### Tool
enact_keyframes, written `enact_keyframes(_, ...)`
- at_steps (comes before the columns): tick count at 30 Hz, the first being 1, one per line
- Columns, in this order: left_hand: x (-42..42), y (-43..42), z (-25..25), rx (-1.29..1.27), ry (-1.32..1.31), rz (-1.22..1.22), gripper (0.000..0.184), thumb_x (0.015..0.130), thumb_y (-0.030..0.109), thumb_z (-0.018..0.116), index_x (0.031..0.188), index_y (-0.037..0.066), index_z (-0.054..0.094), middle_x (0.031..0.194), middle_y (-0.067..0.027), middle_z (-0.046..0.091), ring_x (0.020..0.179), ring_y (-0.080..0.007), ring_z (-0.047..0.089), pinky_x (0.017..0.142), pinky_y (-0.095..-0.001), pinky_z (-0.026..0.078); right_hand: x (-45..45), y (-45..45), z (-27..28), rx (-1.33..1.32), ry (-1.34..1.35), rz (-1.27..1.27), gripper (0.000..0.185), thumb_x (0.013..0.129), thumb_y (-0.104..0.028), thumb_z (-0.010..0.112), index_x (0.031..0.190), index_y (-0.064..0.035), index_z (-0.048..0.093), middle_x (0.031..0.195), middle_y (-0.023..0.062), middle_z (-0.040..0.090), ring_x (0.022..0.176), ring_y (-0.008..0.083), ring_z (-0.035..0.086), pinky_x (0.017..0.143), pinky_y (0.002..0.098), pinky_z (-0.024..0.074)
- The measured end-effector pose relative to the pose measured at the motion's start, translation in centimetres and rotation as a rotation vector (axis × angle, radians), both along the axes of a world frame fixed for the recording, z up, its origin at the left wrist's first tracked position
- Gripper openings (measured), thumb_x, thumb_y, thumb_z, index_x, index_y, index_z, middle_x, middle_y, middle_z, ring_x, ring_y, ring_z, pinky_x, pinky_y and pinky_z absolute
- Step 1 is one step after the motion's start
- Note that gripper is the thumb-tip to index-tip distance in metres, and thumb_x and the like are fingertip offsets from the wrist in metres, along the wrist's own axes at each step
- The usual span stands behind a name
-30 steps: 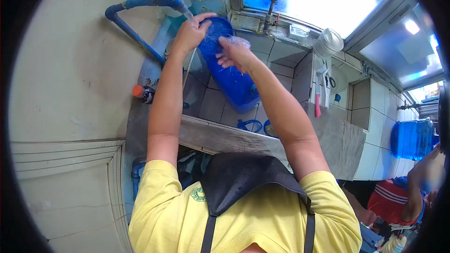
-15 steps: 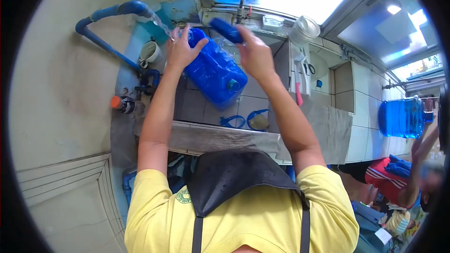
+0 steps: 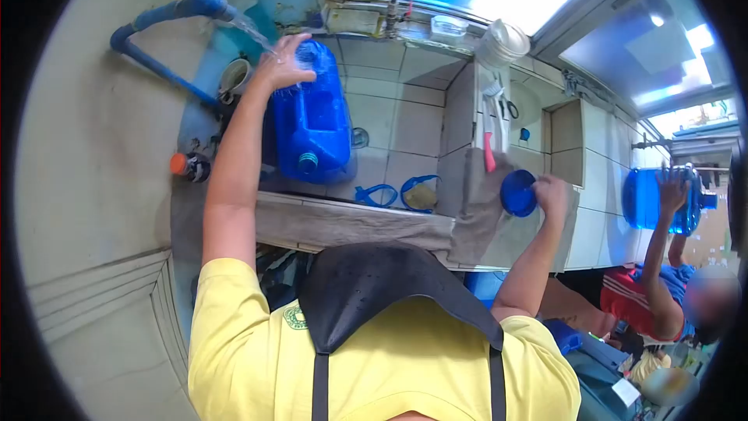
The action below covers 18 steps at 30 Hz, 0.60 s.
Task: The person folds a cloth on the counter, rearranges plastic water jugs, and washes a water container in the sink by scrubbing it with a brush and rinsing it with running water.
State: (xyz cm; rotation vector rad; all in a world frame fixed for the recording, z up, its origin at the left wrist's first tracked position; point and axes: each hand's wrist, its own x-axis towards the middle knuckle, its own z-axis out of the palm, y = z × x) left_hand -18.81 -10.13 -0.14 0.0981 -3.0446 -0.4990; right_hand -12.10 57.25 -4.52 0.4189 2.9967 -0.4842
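Since the earlier frame, the round blue dish has been carried by the right hand from above the basin to over the grey cloth on the bench, and the blue jug has been turned more nearly straight away from the wearer. The dish is gripped at its edge by the right hand, whose fingers are curled closed; how the thumb is set cannot be told. The jug lies in the tiled basin, its capped spout toward the near edge. Its far end is touched by the left hand, thumb and fingers spread apart, and water is poured there from the blue pipe. Two blue rings are seen nearer the bench edge, a pale piece within the right one. Farther right, a pink-handled tool and scissors are laid below a white bucket. At far right, another blue container is handled by another person.
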Motion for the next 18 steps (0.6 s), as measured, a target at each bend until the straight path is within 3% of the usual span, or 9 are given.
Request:
enact_keyframes(1,0.0,0.8,0.5,-0.01,-0.058,0.063,0.083,0.07,0.05,0.073,0.146,0.028,0.049,0.142,-0.0115,0.051,0.124,-0.0365,0.054,0.103,-0.0457,0.047,-0.4,-2.5,0.7,0.038,0.209,-0.127,0.03,0.085,-0.018,0.059,0.105,-0.0023,0.076,0.093,0.0135,0.075,0.078,0.0324,0.068,0.074,0.04,0.0535)
enact_keyframes(2,0.2,1.7,0.7,-0.024,-0.065,0.084,0.083,0.07,0.05,0.073,0.146,0.028,0.049,0.142,-0.0115,0.051,0.124,-0.0365,0.054,0.103,-0.0457,0.047,-1.6,-4.1,0.7,0.022,0.201,-0.108,0.03,0.085,-0.018,0.059,0.105,-0.0023,0.076,0.093,0.0135,0.075,0.078,0.0324,0.068,0.074,0.04,0.0535)
enact_keyframes(4,0.9,3.3,0.7,0.029,-0.001,0.217,0.085,0.071,0.05,0.078,0.143,0.018,0.049,0.142,-0.0193,0.05,0.123,-0.0387,0.055,0.104,-0.0472,0.045,-4.0,-7.1,0.3,-0.057,0.334,0.086,0.031,0.088,-0.024,0.062,0.105,-0.0016,0.075,0.096,0.0119,0.076,0.083,0.0345,0.068,0.073,0.0422,0.0531)
enact_keyframes(12,6.4,3.8,-2.9,0.008,0.284,0.365,0.095,0.067,0.06,0.084,0.131,-0.001,0.051,0.129,-0.0291,0.053,0.118,-0.0413,0.054,0.099,-0.0487,0.047,-7.0,-11.8,-2.7,0.062,0.292,0.166,0.024,0.092,-0.024,0.062,0.097,-0.0031,0.071,0.092,0.0139,0.07,0.082,0.036,0.065,0.072,0.0445,0.0514)
enact_keyframes(14,10.3,6.2,-1.8,0.225,0.38,0.508,0.071,0.076,0.044,0.083,0.121,-0.002,0.054,0.115,-0.0234,0.061,0.102,-0.0327,0.062,0.089,-0.0419,0.052,-7.2,-11.8,-2.3,0.126,0.359,0.193,0.02,0.093,-0.022,0.06,0.095,-0.0039,0.068,0.093,0.0158,0.066,0.081,0.0374,0.063,0.072,0.0455,0.0511)
enact_keyframes(15,10.9,6.3,-2.1,0.227,0.376,0.521,0.071,0.076,0.044,0.083,0.121,-0.002,0.054,0.115,-0.0234,0.061,0.102,-0.0327,0.062,0.089,-0.0419,0.052,-7.4,-12.5,-1.9,0.129,0.355,0.206,0.02,0.093,-0.022,0.06,0.095,-0.0039,0.068,0.093,0.0158,0.066,0.081,0.0374,0.063,0.072,0.0455,0.0511)
enact_keyframes(18,12.9,6.7,-3.2,0.917,0.035,0.446,0.048,0.083,0.031,0.077,0.114,0.0,0.056,0.098,-0.0174,0.065,0.086,-0.025,0.063,0.078,-0.0348,0.052,-6.1,-17.3,1.9,0.044,0.574,0.307,0.016,0.095,-0.02,0.059,0.097,-0.0045,0.062,0.087,0.0145,0.062,0.077,0.0358,0.061,0.071,0.0453,0.0509)
